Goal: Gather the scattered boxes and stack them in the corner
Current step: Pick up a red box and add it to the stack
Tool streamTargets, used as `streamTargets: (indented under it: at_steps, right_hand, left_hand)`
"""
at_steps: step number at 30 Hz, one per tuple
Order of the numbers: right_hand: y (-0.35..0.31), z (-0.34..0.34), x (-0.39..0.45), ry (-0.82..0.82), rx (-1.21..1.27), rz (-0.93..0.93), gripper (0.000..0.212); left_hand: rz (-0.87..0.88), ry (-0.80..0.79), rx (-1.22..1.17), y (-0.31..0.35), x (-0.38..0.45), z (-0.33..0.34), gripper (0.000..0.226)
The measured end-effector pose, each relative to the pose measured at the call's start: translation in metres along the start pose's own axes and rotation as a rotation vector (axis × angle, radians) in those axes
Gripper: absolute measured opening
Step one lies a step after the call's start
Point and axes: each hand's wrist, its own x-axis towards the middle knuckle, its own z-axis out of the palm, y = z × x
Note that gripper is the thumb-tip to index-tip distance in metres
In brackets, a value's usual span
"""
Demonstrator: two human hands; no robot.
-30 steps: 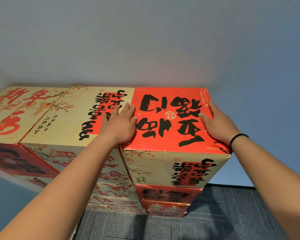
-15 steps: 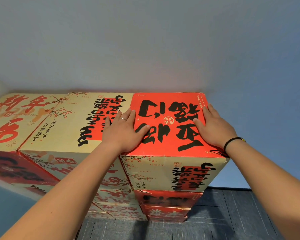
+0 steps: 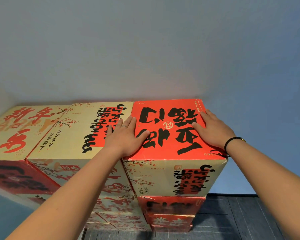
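A box with a red top and black lettering (image 3: 168, 144) sits on top of the right-hand stack against the wall. My left hand (image 3: 126, 135) lies flat with straight fingers across its left edge and the seam with the neighbouring cream box (image 3: 73, 134). My right hand (image 3: 213, 130) lies flat on the red top near its right edge, fingers straight. A third cream box with red lettering (image 3: 16, 132) tops the stack at the far left. Lower boxes (image 3: 170, 205) show beneath the red one.
A plain grey-blue wall (image 3: 145, 49) rises behind the stacks. Dark carpet tiles (image 3: 241, 219) cover the floor to the right of the stacks. The stacks fill the left side up to the wall corner.
Both hands have slid slightly inward on the red box top. The red box top now sits level and flush with the cream box beside it.
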Motion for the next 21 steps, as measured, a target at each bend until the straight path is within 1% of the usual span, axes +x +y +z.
streamTargets:
  at_steps: [3,5,7,8,10,11,13,15,17,21]
  right_hand:
    - [-0.002,-0.001,-0.008,-0.001,0.048,0.001,0.077]
    - [-0.004,0.000,-0.015,-0.033,0.099,0.054,0.081]
    - [-0.005,-0.001,-0.020,-0.028,0.183,0.115,0.087]
    - [-0.004,-0.001,-0.023,-0.011,0.229,0.131,0.084]
    - [-0.005,-0.005,-0.030,0.002,0.315,0.168,0.068]
    - [-0.004,-0.006,-0.032,0.000,0.355,0.199,0.064]
    - [-0.002,-0.007,-0.038,0.000,0.385,0.255,0.066]
    - [-0.004,-0.006,-0.042,0.025,0.379,0.256,0.067]
    - [-0.010,-0.005,-0.050,0.047,0.328,0.219,0.065]
    - [-0.028,0.011,-0.062,0.085,0.025,0.080,0.064]
  left_hand:
    - [0.008,-0.008,-0.018,-0.003,-0.001,-0.006,0.088]
    - [0.023,0.001,-0.026,-0.003,-0.004,-0.008,0.085]
    - [0.041,0.027,-0.045,-0.004,-0.008,-0.011,0.081]
    - [0.052,0.040,-0.054,-0.004,-0.011,-0.012,0.080]
    - [0.073,0.054,-0.072,-0.004,-0.016,-0.014,0.076]
    - [0.081,0.055,-0.084,-0.005,-0.019,-0.014,0.075]
    - [0.089,0.051,-0.109,-0.006,-0.024,-0.013,0.074]
    - [0.098,0.053,-0.124,-0.007,-0.027,-0.009,0.074]
    - [0.111,0.042,-0.130,-0.007,-0.029,-0.005,0.076]
    - [0.120,0.059,-0.152,-0.007,-0.030,0.001,0.078]
